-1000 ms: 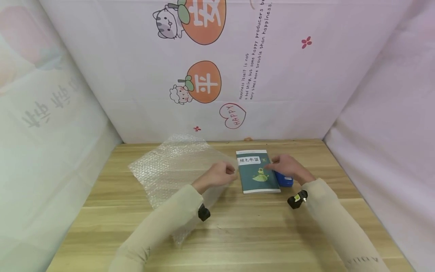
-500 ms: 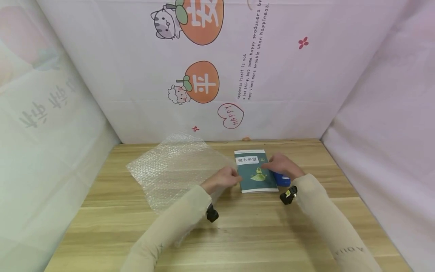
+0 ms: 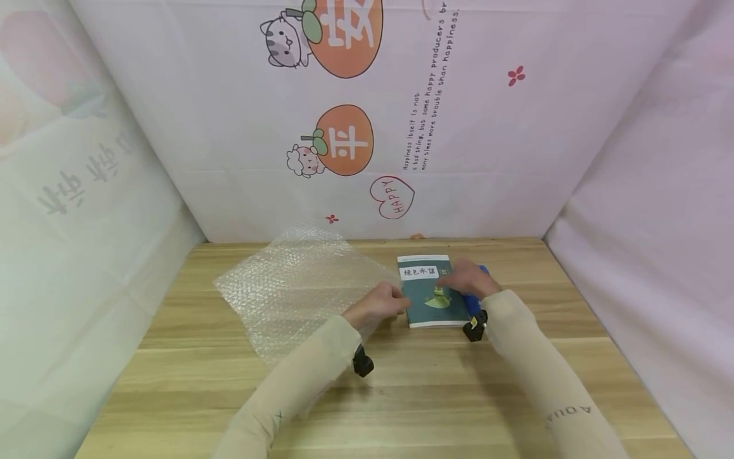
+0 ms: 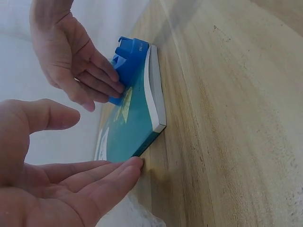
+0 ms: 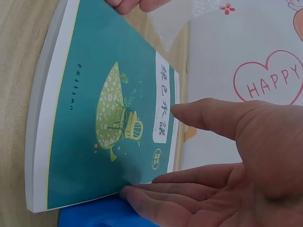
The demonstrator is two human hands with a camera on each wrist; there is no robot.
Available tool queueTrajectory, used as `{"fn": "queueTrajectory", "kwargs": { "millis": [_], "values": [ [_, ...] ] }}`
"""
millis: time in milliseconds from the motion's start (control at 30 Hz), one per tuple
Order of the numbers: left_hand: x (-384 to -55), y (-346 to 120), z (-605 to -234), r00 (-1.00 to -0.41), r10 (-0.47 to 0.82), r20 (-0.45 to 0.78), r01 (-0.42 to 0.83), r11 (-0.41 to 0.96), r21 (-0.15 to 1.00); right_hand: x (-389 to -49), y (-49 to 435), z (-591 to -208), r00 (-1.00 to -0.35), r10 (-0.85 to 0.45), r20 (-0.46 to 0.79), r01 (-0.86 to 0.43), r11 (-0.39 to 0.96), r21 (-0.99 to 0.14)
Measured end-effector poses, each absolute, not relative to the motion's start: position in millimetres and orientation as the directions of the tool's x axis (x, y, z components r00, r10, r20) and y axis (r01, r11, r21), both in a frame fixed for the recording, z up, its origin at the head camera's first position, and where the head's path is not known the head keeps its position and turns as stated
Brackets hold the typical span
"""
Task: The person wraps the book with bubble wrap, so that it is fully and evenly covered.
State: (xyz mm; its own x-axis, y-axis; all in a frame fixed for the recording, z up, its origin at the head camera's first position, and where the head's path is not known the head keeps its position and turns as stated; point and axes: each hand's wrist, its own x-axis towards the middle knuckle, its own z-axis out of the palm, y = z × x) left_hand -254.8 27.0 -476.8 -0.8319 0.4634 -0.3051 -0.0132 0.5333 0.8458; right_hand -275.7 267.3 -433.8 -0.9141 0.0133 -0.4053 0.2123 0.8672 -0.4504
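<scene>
A green paperback book with a white title label lies flat on the wooden table. At its left edge is my left hand; in the left wrist view its straight fingertips meet the spine side, thumb apart. Over the opposite edge reaches my right hand, fingers extended along the border between the book and a blue plastic thing that looks like a tape dispenser. The right thumb is above the cover, and whether it touches cannot be told. Part of the blue thing is hidden by the right hand.
A sheet of clear bubble wrap is spread on the table left of the book, partly under my left forearm. White printed cloth stands as walls behind and at both sides of the wooden table.
My left hand has moved right to the book's left edge, its fingers straightening. My right hand has shifted left over the right edge, uncovering the blue thing's far end. The book stays put.
</scene>
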Motion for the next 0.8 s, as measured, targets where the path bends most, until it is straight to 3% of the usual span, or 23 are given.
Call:
{"fn": "queueTrajectory", "kwargs": {
  "millis": [400, 800],
  "values": [
    [-253, 28, -477, -0.847, 0.436, -0.304, -0.017, 0.549, 0.836, -274, 267, -440, -0.933, 0.022, -0.359, 0.192, 0.874, -0.446],
    [-251, 30, -477, -0.858, 0.402, -0.32, -0.046, 0.561, 0.827, -260, 261, -443, -0.917, 0.054, -0.394, 0.234, 0.875, -0.424]
  ]
}}
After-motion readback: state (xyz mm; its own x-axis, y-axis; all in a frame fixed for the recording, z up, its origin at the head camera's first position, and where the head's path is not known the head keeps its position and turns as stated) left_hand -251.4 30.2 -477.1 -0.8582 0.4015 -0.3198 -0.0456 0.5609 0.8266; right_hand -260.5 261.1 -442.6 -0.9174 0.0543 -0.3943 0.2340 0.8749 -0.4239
